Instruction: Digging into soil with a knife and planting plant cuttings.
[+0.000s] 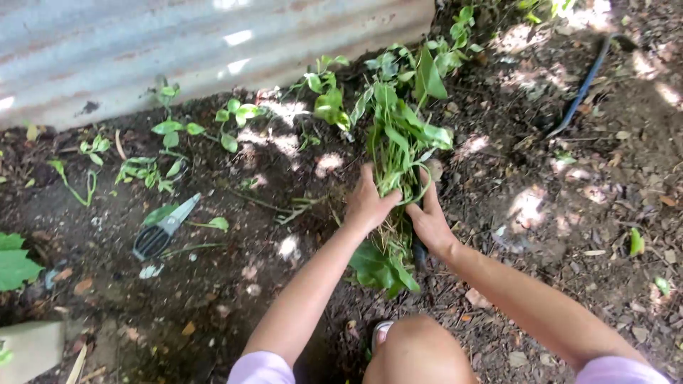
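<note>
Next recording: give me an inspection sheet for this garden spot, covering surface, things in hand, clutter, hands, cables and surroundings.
Surface: bare dark soil with dry leaf bits and patches of sun.
Things in hand: bunch of green plants, stems gathered upright between both hands.
Clutter: garden shears lying on the soil, apart from the hands; pale block at the lower edge.
Hands: left hand and right hand both closed around the bunch.
Cables: dark hose across the soil on the right-hand side.
Surroundings: corrugated metal sheet behind; small leafy plants along its base.
</note>
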